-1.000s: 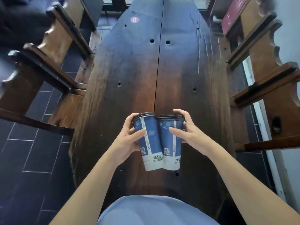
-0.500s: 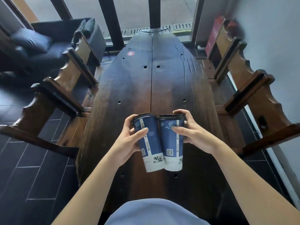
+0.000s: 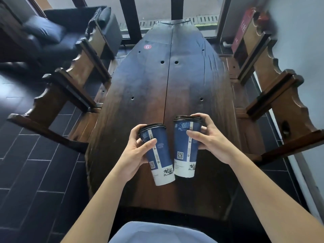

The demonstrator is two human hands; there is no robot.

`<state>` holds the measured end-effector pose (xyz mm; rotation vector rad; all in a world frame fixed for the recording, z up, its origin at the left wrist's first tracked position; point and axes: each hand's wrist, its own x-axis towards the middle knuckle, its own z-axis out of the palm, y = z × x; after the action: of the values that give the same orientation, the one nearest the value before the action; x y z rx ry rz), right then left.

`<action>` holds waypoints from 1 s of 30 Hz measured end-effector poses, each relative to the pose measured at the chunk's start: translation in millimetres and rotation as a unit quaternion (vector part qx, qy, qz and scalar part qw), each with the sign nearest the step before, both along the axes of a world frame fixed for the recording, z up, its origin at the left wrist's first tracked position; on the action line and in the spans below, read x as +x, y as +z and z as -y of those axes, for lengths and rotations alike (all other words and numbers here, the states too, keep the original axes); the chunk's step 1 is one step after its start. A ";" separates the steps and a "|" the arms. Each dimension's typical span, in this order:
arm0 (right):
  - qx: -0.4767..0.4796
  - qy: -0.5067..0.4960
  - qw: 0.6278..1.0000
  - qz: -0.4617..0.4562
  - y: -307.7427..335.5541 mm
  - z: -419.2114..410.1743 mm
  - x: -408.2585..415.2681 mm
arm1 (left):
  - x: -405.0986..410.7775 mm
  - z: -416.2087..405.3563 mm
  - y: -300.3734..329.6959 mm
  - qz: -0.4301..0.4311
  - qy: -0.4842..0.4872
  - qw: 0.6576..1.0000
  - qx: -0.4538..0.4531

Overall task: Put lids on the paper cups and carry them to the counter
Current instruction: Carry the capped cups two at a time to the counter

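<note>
Head view showed that the two paper cups had come apart since half a second before: then they were pressed side by side, and now a narrow gap stood between their upper parts, while their bottoms were still very near each other. The left hand (image 3: 135,151) had its grip clamped around the left cup (image 3: 158,155), thumb in front and fingers behind, and this cup leaned a little to the left. The right hand (image 3: 208,142) had its grip clamped around the right cup (image 3: 185,148), which stood almost upright and a little higher. Both cups were held in the air above the near part of the long wooden counter (image 3: 175,85), not resting on it. The left lid (image 3: 152,126) and the right lid (image 3: 187,118) were black and seemed to sit fully on the rims, so the lidding part was probably finished and the carrying part was beginning. The view also took in more of the room than before, so the person seemed to be rising or stepping back.

Heavy wooden chairs stood on both sides, one at the left (image 3: 70,95) and one at the right (image 3: 273,95), both close to the counter edge. They narrowed the way out, and an elbow could knock against them. A dark armchair (image 3: 57,35) stood farther away at the left, near the window.
</note>
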<state>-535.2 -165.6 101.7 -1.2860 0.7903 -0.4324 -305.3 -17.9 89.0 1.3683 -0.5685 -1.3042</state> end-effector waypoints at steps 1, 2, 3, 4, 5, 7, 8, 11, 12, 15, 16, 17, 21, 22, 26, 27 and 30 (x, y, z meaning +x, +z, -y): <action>-0.006 0.004 1.000 -0.001 0.8 -2.4 6.1 | 4.0 -6.9 -0.7 0.009 0.011 1.000 0.002; -0.011 0.010 1.000 -0.003 1.5 -5.1 12.8 | 9.3 -13.6 -1.4 0.016 0.020 1.000 0.003; -0.016 0.016 1.000 -0.005 2.7 -7.6 19.3 | 14.9 -19.5 -1.9 0.021 0.026 0.999 0.002; -0.021 0.025 0.999 -0.007 3.9 -11.0 28.2 | 21.7 -26.6 -1.7 0.023 0.033 0.999 -0.001; -0.026 0.034 0.999 -0.008 5.2 -14.2 37.3 | 28.6 -33.4 -1.2 0.025 0.040 0.999 -0.002; -0.036 0.056 0.998 -0.011 7.6 -20.9 59.4 | 43.9 -48.5 1.3 0.030 0.056 0.998 -0.003; -0.041 0.066 0.997 -0.013 9.1 -23.7 69.7 | 50.7 -54.8 2.2 0.033 0.063 0.997 -0.005; -0.054 0.100 0.993 -0.021 13.4 -37.7 113.3 | 79.7 -81.6 4.3 0.028 0.092 0.995 -0.019; -0.058 0.111 0.992 -0.023 14.2 -44.0 129.6 | 90.7 -92.2 4.5 0.024 0.102 0.994 -0.023; -0.070 0.145 0.986 -0.034 18.4 -71.6 180.9 | 124.5 -127.0 4.2 0.014 0.139 0.990 -0.035; -0.076 0.153 0.985 -0.037 19.1 -84.4 200.3 | 137.8 -140.9 4.5 0.015 0.150 0.988 -0.036; -0.081 0.159 0.983 -0.040 18.9 -96.9 218.8 | 150.8 -154.7 4.4 0.016 0.158 0.987 -0.036; -0.094 0.197 0.975 -0.049 17.4 -147.7 289.7 | 203.9 -215.4 0.7 0.010 0.209 0.977 -0.041; -0.097 0.209 0.972 -0.051 17.5 -159.8 307.6 | 216.4 -231.8 0.3 0.011 0.221 0.974 -0.043; -0.108 0.265 0.957 -0.046 20.9 -210.7 378.6 | 257.8 -298.8 0.3 0.018 0.280 0.959 -0.045; -0.109 0.280 0.953 -0.043 21.2 -224.5 396.1 | 267.0 -315.8 0.5 0.021 0.295 0.954 -0.043; -0.110 0.328 0.937 -0.037 22.6 -264.7 442.0 | 288.6 -361.8 0.9 0.024 0.344 0.938 -0.033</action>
<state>-93.3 99.1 124.2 -1.6907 0.3361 0.0720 -16.6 343.9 89.9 1.3697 -0.1283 -0.6765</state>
